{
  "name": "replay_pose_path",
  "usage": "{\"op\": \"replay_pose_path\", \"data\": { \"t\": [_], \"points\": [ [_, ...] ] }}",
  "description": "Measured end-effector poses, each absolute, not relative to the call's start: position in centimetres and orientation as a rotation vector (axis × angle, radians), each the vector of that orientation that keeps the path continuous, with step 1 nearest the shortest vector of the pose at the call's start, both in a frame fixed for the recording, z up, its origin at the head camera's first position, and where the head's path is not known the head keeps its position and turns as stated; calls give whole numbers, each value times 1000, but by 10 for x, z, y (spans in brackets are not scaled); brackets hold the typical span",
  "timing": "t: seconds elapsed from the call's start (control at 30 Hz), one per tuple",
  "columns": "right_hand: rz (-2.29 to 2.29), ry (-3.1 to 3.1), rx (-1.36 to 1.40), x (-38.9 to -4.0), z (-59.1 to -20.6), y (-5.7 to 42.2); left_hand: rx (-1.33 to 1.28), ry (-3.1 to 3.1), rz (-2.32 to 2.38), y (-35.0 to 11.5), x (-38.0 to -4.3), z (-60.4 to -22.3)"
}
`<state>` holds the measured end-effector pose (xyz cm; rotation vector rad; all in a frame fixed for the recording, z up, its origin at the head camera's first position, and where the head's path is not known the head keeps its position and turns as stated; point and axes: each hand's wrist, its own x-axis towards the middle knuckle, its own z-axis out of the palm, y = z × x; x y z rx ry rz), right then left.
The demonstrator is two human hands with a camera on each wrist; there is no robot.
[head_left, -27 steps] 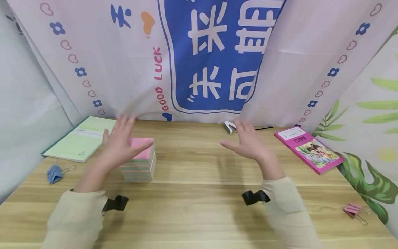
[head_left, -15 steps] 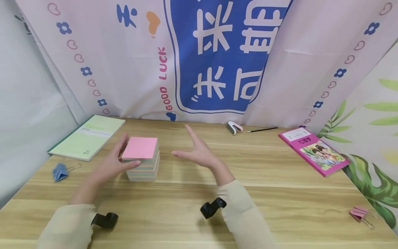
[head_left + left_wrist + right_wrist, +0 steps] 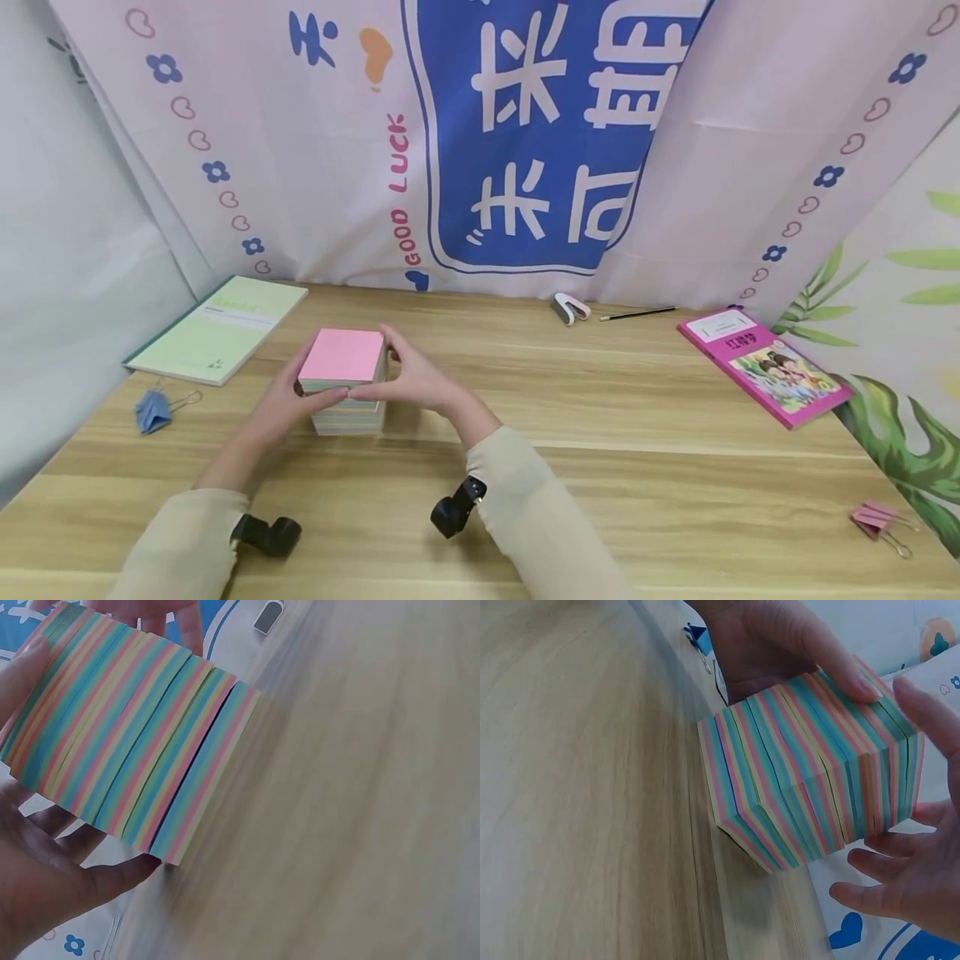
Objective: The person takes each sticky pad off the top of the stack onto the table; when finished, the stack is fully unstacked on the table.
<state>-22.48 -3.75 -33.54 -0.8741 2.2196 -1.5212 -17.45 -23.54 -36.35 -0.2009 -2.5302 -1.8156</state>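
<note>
A tall stack of sticky notes (image 3: pixel 342 357) stands on the wooden table, with a pink sheet on top. Its striped multicoloured edges show in the left wrist view, where thin gaps divide several pads. My left hand (image 3: pixel 281 410) holds its left side, the thumb across the front. From the right, my right hand (image 3: pixel 416 382) holds it too, with its thumb at the front near the left thumb. In the right wrist view the right fingers (image 3: pixel 877 862) curve along the stack's side. Some left fingers are hidden behind the stack in the head view.
A green notebook (image 3: pixel 217 329) lies at the back left, a blue binder clip (image 3: pixel 153 412) before it. Towards the back right are a small stapler (image 3: pixel 572 309), a pencil (image 3: pixel 637 314) and a pink book (image 3: pixel 765 367). A pink binder clip (image 3: pixel 873 521) lies at the right.
Both hands were raised apart over the table. The left has come down to the stack's left side, and the right has moved left to its right side. The stack stays in place.
</note>
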Motion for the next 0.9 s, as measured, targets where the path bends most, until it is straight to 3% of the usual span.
{"op": "replay_pose_path", "data": {
  "t": [0.47,0.9],
  "points": [
    [-1605,2089,-814,-229,-331,-24,-268,-2450,-1876,-238,-175,-367],
    [-1988,1715,-621,-243,-338,39,-238,-2470,-1857,-240,-174,-369]
  ]
}}
